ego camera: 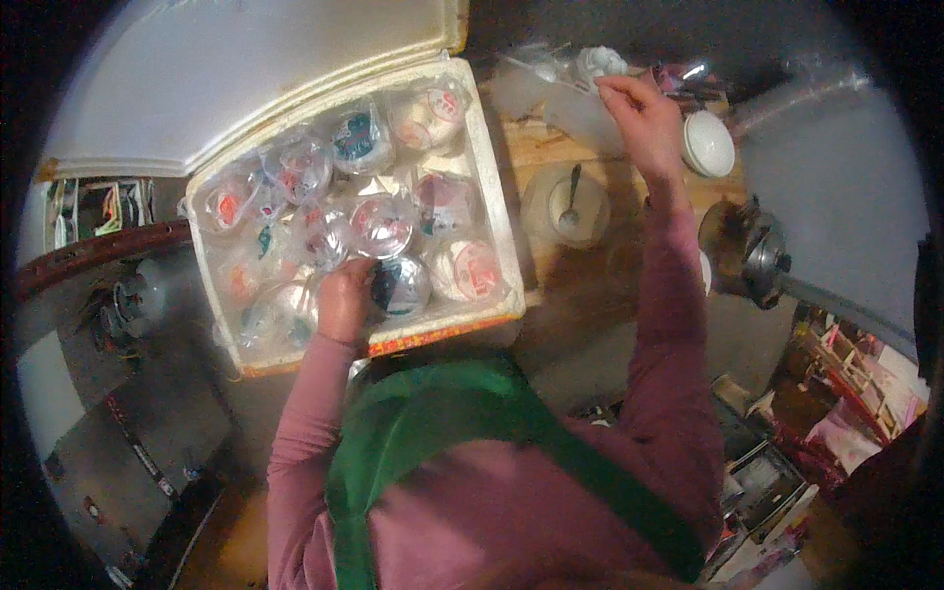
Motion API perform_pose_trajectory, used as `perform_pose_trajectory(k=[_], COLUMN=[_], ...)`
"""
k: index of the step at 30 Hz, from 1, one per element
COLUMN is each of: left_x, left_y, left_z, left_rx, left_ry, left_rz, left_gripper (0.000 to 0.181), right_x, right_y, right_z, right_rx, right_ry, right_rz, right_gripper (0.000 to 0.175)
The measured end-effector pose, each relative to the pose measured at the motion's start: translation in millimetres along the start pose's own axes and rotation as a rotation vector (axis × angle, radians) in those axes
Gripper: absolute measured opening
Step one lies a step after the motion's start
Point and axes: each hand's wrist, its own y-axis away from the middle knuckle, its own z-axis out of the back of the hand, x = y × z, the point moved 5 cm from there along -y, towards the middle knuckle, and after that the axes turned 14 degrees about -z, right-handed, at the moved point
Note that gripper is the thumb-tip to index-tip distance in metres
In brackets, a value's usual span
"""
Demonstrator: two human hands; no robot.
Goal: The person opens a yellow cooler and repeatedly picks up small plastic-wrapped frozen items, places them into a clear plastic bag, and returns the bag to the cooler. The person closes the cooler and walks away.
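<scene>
My left hand [345, 302] reaches over the front edge of a white foam box [495, 173], its fingers among clear plastic-wrapped packages. A clear round package with red print [381, 225] lies just beyond the fingertips, and one with a dark print [402, 284] is beside them. Whether the fingers grip anything is hidden. Several similar packages fill the box. My right hand [641, 118] is raised over the wooden table at the upper right, fingertips drawn close together near a crumpled clear plastic bag [601, 65]. Whether something thin is between those fingertips cannot be told.
A spoon [571, 199] rests in a round container [542, 203] right of the box. White bowls [709, 144] stand beyond my right wrist, near a dark metal pot or appliance [759, 254]. The box's hinged-looking lid [295, 66] stands behind it.
</scene>
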Motion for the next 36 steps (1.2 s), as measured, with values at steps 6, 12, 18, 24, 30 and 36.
perform_pose_trajectory(k=[6,12,18,24,30,36], left_x=[5,-1,1,2,-2,-6], left_y=[1,-3,-9,-11,-10,-7], left_z=[1,12,12,14,15,22], left_rx=[0.02,-0.058,-0.058,-0.072,-0.054,-0.069], left_ry=[0.129,0.21,0.259,0.252,0.249,0.263], left_rz=[0.145,0.191,0.175,0.133,0.156,0.122], left_gripper=[0.023,0.022,0.019,0.017,0.016,0.022], right_x=[-37,-105,-164,-225,-281,-248], right_y=[-106,-168,-193,-214,-247,-227], right_z=[-64,-128,-165,-187,-199,-154], right_rx=[0.041,0.044,0.036,0.014,0.043,-0.096], right_ry=[0.506,0.933,0.886,0.769,0.535,0.271], right_rz=[0.1,-0.049,-0.035,-0.021,0.059,0.118], right_gripper=[0.021,0.018,0.015,0.011,0.008,0.009])
